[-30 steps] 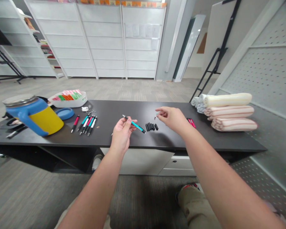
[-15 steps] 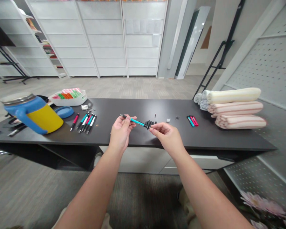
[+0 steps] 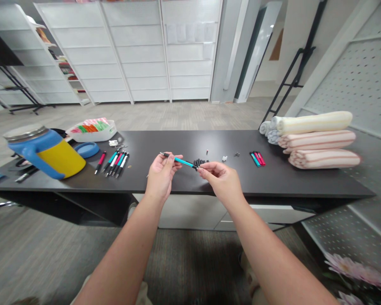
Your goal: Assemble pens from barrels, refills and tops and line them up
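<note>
A teal pen (image 3: 184, 162) with black ends is held above the dark table, slanting down to the right. My left hand (image 3: 161, 174) pinches it near its left end. At its right end, the thumb and fingertips of my right hand (image 3: 220, 176) close on the black tip; whether a separate small part is between them is too small to make out. Just behind my right fingertips lie several short black pen grips (image 3: 200, 162). A small thin piece (image 3: 207, 151), white bits (image 3: 224, 158) and tiny dark springs (image 3: 236, 154) lie farther back and right.
Several pens (image 3: 116, 163) lie at left, near a blue and yellow mug (image 3: 60, 154), a blue lid (image 3: 86, 149) and a white basket (image 3: 93, 134) of colourful packets. Teal and pink pen barrels (image 3: 257, 158) lie at right, before rolled towels (image 3: 320, 142) by the table's right end.
The view has shifted slightly. Both hands keep their hold on the teal pen, and my right fingertips have moved very slightly at its tip.
</note>
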The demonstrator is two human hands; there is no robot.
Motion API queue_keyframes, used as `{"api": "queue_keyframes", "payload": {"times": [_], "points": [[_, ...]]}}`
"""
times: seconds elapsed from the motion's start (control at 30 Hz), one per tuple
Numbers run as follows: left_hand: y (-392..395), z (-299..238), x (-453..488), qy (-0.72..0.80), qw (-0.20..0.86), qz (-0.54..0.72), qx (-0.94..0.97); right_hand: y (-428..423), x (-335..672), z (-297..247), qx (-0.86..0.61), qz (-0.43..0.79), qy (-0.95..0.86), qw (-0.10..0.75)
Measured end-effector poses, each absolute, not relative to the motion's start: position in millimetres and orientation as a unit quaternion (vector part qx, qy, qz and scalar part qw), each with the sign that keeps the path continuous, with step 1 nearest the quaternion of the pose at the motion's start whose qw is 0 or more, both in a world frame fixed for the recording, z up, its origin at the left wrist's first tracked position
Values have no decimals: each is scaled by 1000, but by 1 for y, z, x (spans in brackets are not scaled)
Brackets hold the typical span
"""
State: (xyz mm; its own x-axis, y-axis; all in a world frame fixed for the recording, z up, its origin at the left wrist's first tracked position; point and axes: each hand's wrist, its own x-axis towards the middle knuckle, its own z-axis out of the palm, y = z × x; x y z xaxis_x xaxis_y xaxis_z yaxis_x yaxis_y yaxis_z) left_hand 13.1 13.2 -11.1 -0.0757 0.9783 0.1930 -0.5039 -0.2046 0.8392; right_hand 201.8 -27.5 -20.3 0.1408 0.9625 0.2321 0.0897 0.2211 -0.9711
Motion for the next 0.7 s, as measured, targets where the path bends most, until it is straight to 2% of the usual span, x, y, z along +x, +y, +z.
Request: {"api": "queue_keyframes", "payload": {"times": [0.7], "points": [[12, -10, 14, 293, 554, 671, 396, -32, 199, -19, -523, 329, -583, 527]]}}
